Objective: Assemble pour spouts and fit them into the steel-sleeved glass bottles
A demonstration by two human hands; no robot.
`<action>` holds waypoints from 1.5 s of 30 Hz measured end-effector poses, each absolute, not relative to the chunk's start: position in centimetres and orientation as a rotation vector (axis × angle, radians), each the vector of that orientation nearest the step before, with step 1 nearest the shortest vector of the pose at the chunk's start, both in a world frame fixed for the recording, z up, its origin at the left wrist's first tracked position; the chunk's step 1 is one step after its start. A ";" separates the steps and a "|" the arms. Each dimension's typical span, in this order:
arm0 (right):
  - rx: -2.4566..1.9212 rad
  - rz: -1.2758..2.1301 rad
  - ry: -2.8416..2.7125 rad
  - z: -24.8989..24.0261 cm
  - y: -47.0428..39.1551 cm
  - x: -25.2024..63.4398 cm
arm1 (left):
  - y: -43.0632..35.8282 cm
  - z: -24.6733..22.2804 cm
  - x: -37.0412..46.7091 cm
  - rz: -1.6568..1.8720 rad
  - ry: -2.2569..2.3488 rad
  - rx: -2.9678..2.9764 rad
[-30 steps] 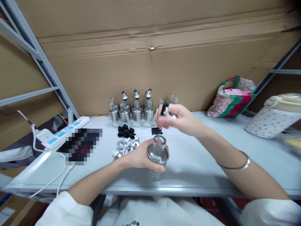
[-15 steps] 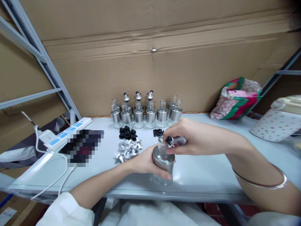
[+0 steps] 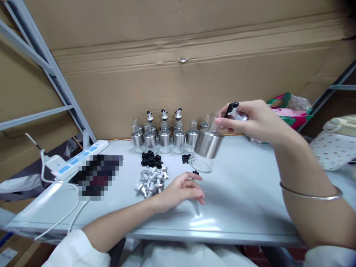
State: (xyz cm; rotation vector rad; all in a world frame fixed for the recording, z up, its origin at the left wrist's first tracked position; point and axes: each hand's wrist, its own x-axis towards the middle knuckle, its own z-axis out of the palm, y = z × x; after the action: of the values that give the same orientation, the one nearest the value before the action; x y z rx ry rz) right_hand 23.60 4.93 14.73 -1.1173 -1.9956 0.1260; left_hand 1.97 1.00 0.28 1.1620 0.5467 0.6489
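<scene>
My right hand [image 3: 247, 118] grips a glass bottle [image 3: 207, 146] with a steel band by its neck, tilted above the table. A pourer spout with a black lever [image 3: 233, 110] is also within that hand. My left hand [image 3: 183, 191] hovers over the table with its fingers apart and nothing in them. To its left lie silvery pourer parts [image 3: 151, 180] in a pile, with black stoppers [image 3: 151, 158] behind them. Small black pieces [image 3: 185, 159] lie behind my left hand. Several banded bottles [image 3: 164, 139] stand at the back, three with spouts.
A white power strip [image 3: 80, 159] and a pixelated dark object [image 3: 97, 174] with white cables are on the left. At the right are a patterned bag [image 3: 292, 111] and a dotted white container [image 3: 333, 144]. Cardboard [image 3: 167, 89] stands behind the table.
My right hand has lifted the bottle up and to the right, now holding its neck. My left hand has let go of the bottle and opened.
</scene>
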 end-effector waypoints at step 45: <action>-1.360 -0.350 -2.045 5.4 14.5 21.8 | 0.8 -0.6 2.3 0.457 0.575 1.238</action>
State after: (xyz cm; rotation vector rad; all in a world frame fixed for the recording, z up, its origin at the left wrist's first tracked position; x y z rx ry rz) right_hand 21.78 14.54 5.39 -1.3596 -2.0453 -0.3502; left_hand 2.28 0.80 -0.58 1.2375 0.5748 0.4568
